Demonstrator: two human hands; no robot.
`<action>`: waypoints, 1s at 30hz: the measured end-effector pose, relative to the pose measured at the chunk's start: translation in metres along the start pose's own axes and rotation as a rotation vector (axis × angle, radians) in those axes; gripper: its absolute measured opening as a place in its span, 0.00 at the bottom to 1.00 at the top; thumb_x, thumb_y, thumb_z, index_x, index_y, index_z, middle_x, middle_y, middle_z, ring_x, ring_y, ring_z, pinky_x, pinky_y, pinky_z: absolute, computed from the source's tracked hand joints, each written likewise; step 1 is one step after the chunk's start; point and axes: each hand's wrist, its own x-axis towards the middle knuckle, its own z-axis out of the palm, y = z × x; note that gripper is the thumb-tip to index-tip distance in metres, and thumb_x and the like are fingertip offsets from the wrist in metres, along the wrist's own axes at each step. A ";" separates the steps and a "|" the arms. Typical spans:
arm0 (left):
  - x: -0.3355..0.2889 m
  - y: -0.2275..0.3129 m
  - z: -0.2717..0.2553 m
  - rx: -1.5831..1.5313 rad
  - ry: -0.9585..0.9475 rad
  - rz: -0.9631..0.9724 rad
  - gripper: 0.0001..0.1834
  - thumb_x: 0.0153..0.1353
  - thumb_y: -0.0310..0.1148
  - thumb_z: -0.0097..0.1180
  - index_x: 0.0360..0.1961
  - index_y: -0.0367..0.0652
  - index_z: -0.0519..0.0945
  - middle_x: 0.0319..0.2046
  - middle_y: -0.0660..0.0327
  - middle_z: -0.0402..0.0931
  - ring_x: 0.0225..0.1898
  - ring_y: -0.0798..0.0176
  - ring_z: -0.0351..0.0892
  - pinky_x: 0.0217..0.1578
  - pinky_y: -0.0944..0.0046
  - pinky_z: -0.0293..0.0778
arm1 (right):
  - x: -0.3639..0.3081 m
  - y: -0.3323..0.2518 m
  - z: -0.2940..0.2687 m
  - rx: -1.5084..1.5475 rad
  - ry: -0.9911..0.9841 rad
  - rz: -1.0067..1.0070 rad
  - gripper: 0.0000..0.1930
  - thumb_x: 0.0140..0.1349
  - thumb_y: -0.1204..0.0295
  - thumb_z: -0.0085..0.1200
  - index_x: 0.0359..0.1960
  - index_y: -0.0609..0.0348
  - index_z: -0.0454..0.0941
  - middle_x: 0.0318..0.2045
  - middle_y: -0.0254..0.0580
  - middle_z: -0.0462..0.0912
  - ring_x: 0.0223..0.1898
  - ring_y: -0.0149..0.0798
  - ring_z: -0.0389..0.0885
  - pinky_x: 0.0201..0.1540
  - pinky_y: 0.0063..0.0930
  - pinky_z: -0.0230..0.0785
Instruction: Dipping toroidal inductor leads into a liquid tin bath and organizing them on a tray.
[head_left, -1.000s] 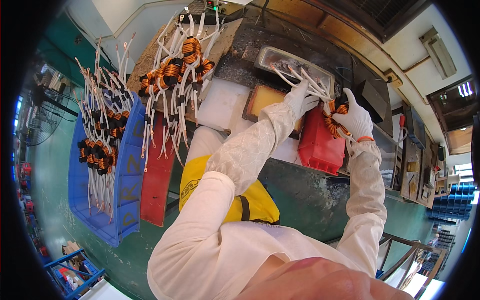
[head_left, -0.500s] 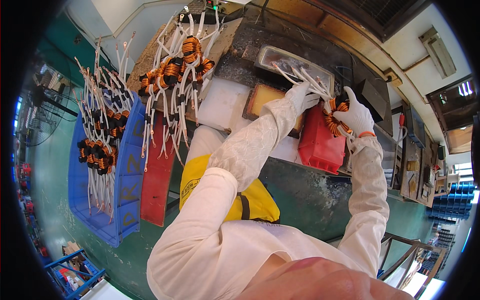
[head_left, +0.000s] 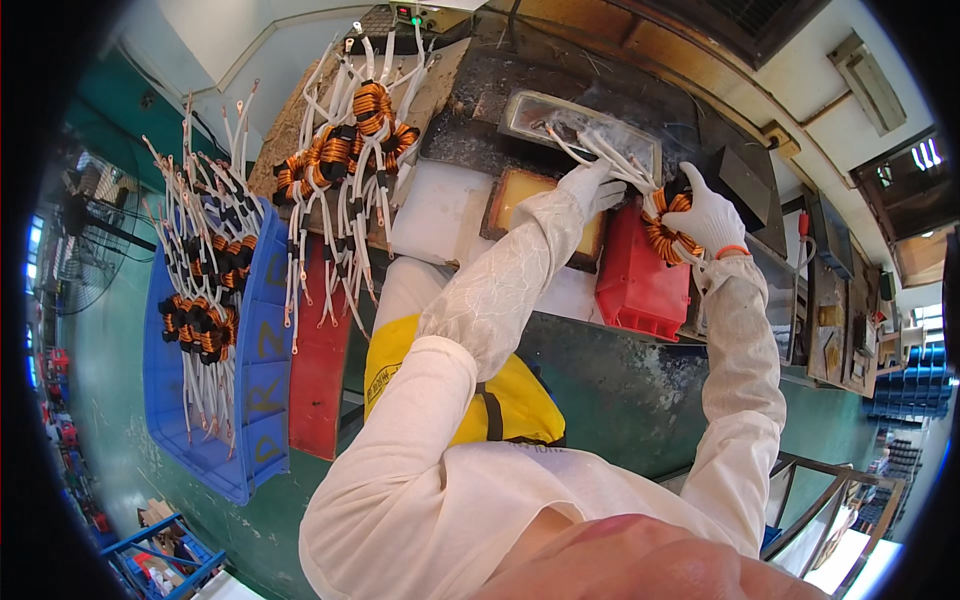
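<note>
My right hand, in a white glove with an orange cuff, grips a ring-shaped coil of copper wire, thumb across its face and index finger stretched along the far side. Thick white leads run from the coil up and left, their ends over a rectangular metal-rimmed pot. Faint smoke hangs above that pot. Just below the leads is my gloved left hand, its fingers stretched out and apart; whether they touch the leads I cannot tell. A red plastic bin stands under the coil.
A tray of yellowish material lies left of the red bin, partly behind my left forearm. Several coils with white leads rest on a board at the far left. More fill a blue crate. A dark box stands beyond my right hand.
My left hand has loosened from the leads and drawn slightly left, fingers spreading. The right hand still holds the coil, with the lead ends over the pot. The whole view has shifted a little.
</note>
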 end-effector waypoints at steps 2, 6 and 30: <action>0.000 -0.001 0.001 -0.024 0.014 0.020 0.20 0.74 0.41 0.48 0.60 0.40 0.71 0.60 0.49 0.73 0.60 0.46 0.74 0.63 0.45 0.70 | 0.000 0.000 -0.003 0.018 -0.018 0.011 0.48 0.44 0.51 0.66 0.71 0.34 0.59 0.43 0.60 0.85 0.45 0.61 0.85 0.47 0.48 0.77; 0.004 -0.001 0.003 -0.027 0.009 0.023 0.20 0.74 0.41 0.48 0.60 0.39 0.70 0.60 0.48 0.72 0.61 0.46 0.73 0.64 0.44 0.70 | 0.005 0.006 -0.003 0.045 -0.032 -0.007 0.48 0.44 0.51 0.66 0.71 0.35 0.59 0.44 0.59 0.85 0.47 0.60 0.85 0.48 0.46 0.77; 0.009 -0.007 0.001 -0.077 0.019 0.030 0.18 0.74 0.40 0.50 0.58 0.41 0.72 0.57 0.51 0.74 0.57 0.48 0.75 0.61 0.46 0.72 | 0.010 0.015 0.001 0.051 -0.032 -0.014 0.50 0.42 0.52 0.66 0.72 0.39 0.59 0.45 0.58 0.85 0.47 0.59 0.85 0.49 0.46 0.77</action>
